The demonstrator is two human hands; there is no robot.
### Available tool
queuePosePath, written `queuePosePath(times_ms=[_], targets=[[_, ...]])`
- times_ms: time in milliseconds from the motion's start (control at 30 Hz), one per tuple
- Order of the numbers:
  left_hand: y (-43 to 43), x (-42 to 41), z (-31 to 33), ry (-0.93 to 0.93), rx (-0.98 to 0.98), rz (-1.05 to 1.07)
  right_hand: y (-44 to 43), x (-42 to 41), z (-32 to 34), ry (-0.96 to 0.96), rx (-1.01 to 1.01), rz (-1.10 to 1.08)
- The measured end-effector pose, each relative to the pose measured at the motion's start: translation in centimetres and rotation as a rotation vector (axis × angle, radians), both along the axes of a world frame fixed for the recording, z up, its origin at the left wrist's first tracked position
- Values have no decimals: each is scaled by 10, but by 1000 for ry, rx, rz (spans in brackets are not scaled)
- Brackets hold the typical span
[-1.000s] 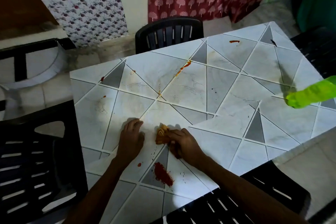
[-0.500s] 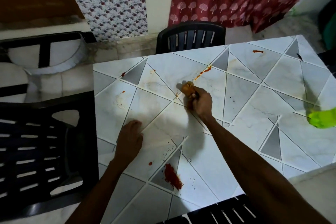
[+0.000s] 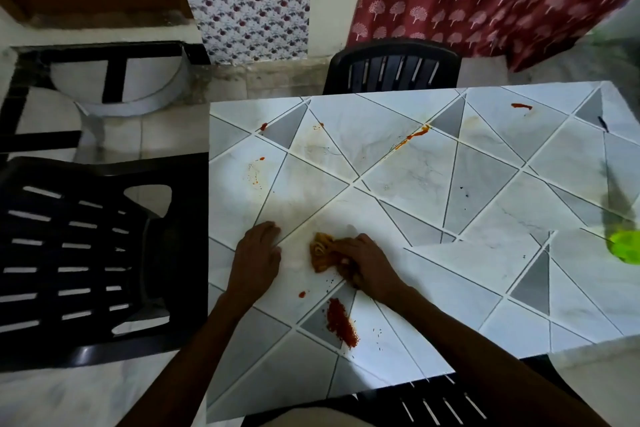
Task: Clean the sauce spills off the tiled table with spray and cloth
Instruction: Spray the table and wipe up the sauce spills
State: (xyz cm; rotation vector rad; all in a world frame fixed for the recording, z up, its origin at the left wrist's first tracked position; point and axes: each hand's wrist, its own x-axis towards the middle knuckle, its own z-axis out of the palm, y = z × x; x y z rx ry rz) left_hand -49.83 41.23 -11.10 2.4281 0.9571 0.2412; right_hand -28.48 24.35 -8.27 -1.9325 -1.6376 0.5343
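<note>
As right hand grips, cloth (sauce-stained)

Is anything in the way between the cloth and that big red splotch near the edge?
No, nothing visible. Only bare table lies between the cloth in the right hand and the big red spill.

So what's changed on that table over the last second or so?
The right hand, gripping the stained cloth, swept out to the middle of the tiled table and has drawn back beside the left hand, which stayed resting on the tiles. The big red smear near the edge, the orange streak farther out and the green spray bottle on the right are unchanged.
</note>
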Motion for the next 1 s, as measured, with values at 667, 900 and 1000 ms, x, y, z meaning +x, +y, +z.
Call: queuePosePath(times_ms=[667,900,1000], targets=[[-21,-58,-13,26,-36,259,255,25,33,225,-164,-425],[-19,-56,-12,42,-42,306,260,-12,6,-46,-119,-39],[-18,-53,-9,36,-51,335,212,-23,6,-32,3,144]])
